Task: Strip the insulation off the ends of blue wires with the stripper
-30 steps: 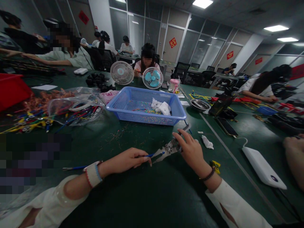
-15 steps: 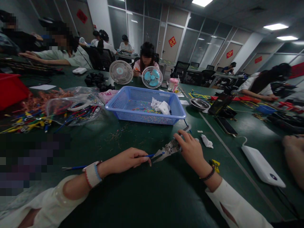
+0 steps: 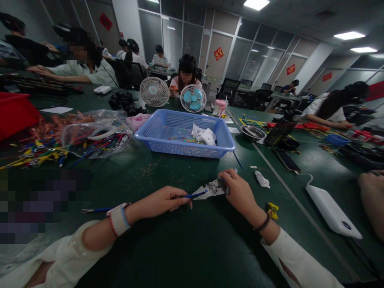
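Near the middle of the green table, my left hand (image 3: pixel 169 201) pinches a blue wire (image 3: pixel 189 196). The wire's end lies at the jaws of a metal wire stripper (image 3: pixel 212 188), which look closed around it. My right hand (image 3: pixel 240 194) is wrapped round the stripper's handles, to the right of the jaws. The wire's other end, with a metal lug (image 3: pixel 87 211), comes out left of my left wrist. Beyond my hands stands a blue plastic basket (image 3: pixel 186 150) with small colourful bits and crumpled white tissue (image 3: pixel 207 136) in it.
Bagged wires (image 3: pixel 99 140) and a red bin (image 3: pixel 16 116) are at the left. Two fans (image 3: pixel 193 98) stand behind the basket. A white power bank (image 3: pixel 333 212), a phone (image 3: pixel 286 160) and yellow scraps (image 3: pixel 272 210) lie to the right. Another person's arm (image 3: pixel 372 200) rests at the right edge.
The stripper's jaws and handles have closed, and the jaws now meet at the blue wire. My right hand's fingers have drawn in. My left hand has hardly moved.
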Motion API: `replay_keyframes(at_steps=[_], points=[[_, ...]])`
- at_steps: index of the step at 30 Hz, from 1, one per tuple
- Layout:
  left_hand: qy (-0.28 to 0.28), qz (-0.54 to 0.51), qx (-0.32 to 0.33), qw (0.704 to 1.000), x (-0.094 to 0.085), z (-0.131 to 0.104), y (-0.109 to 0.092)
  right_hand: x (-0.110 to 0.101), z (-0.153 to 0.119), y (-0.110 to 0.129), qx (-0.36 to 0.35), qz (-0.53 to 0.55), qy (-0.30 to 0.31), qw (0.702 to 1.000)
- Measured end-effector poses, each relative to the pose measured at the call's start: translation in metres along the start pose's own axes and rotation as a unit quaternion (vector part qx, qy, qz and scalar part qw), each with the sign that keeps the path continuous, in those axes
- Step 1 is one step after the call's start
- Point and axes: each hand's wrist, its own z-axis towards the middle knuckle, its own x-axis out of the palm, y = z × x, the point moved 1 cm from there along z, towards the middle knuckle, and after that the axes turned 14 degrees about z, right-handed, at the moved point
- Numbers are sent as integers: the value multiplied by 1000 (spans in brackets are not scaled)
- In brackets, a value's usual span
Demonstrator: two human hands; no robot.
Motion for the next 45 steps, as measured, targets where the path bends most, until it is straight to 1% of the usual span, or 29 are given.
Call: replay_keyframes(at_steps=[3,6,9,13,16,21,25,28,33,38,42,45], points=[[-6,-11,1,1000,-1,0,-1,1,0,2,15,35,-7,999],[-15,-20,-15,1000,0,0,-1,3,-1,-1,14,58,-36,998],[-16,-22,-30,999,0,0,0,5,0,-6,-24,72,-50,996],[-8,-3,-3,1000,1,0,-1,6,1,-12,-89,89,-48,991],[-6,14,11,1000,0,0,-2,4,1,-12,-112,109,-35,987],[2,35,32,999,0,0,-3,2,1,-10,-128,135,17,982],[11,43,34,998,-1,0,-4,3,1,-9,-154,141,60,976],[15,46,42,998,-1,0,-5,4,1,-10,-155,146,76,974],[11,46,59,997,0,0,-2,3,1,-10,-155,146,64,975],[10,56,74,996,1,0,0,5,1,-11,-153,122,50,979],[12,58,77,995,0,0,-1,6,1,-12,-145,93,16,985],[10,54,70,996,0,0,-1,3,0,-11,-145,50,-27,988]])
